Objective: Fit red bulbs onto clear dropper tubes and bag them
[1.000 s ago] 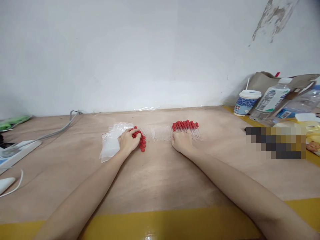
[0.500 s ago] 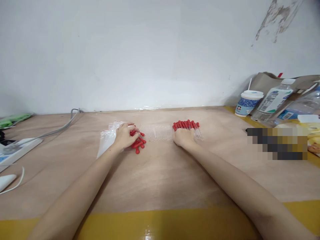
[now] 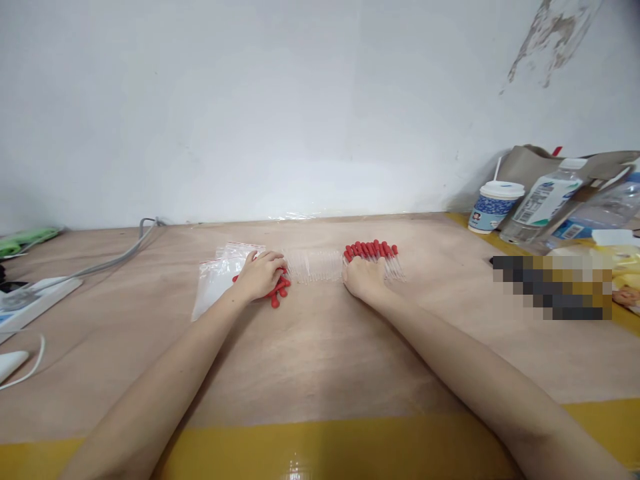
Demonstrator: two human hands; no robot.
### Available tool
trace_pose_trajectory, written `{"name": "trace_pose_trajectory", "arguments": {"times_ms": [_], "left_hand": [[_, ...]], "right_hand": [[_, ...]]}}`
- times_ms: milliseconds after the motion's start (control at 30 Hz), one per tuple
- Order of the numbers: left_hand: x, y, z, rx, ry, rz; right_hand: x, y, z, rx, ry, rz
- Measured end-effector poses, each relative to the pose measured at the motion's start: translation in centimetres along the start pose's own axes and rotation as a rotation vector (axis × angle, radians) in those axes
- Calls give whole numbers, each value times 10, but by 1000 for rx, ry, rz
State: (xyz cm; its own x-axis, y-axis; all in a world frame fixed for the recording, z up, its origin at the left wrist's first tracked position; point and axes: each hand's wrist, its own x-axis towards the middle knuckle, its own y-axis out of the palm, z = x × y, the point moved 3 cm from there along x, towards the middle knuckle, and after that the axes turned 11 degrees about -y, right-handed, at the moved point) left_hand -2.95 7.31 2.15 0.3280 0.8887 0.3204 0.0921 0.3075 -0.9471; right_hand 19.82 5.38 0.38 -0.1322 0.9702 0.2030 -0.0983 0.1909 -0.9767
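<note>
My left hand curls over a loose pile of red rubber bulbs; thumb and fingers come together at a bulb by the pile's right side. To the right lies a row of thin clear tubes, side by side on the table. Beyond them several droppers, clear tubes with red bulbs on their far ends, lie slanted in a tight row. My right hand is closed at the left part of this row. Its fingertips are hidden under the hand, so what they grip does not show.
Clear zip bags lie left of the bulbs. At the right stand a paper cup and a plastic bottle. A power strip with a grey cable lies left. The white wall bounds the table behind.
My left hand has shifted slightly right over the red bulbs, and its fingers have drawn together at one. The right hand stays by the dropper row, nearly unmoved.
</note>
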Motion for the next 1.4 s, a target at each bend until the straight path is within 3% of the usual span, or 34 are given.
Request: {"name": "trace_pose_trajectory", "arguments": {"times_ms": [100,200,300,400,467,567,667,767,867,1000,1400], "left_hand": [[0,-4,-1,-93,5,-4],[0,-10,-4,-194,7,-43],[-2,-20,-11,-297,4,-167],[-8,-31,-25,-437,33,-282],[-15,-32,-39,-549,86,-275],[-29,-23,-58,-707,124,-163],[-45,-3,-68,-833,32,9],[-53,12,-68,-948,-108,87],[-56,18,-66,-1028,-153,82],[-57,19,-66,-1072,-80,63],[-59,3,-71,-817,61,-5]], "right_hand": [[-3,-6,-6,30,-8,-148],[-4,-11,-16,198,-66,-256],[-9,-13,-26,330,-132,-378],[-21,-9,-29,353,-302,-472],[-31,-4,-28,373,-415,-482],[-46,2,-24,408,-473,-470],[-56,3,-17,441,-493,-446],[-64,1,-8,449,-590,-449],[-70,-1,-2,431,-701,-483],[-73,-2,1,423,-728,-509],[-70,-1,9,498,-821,-400]]}}
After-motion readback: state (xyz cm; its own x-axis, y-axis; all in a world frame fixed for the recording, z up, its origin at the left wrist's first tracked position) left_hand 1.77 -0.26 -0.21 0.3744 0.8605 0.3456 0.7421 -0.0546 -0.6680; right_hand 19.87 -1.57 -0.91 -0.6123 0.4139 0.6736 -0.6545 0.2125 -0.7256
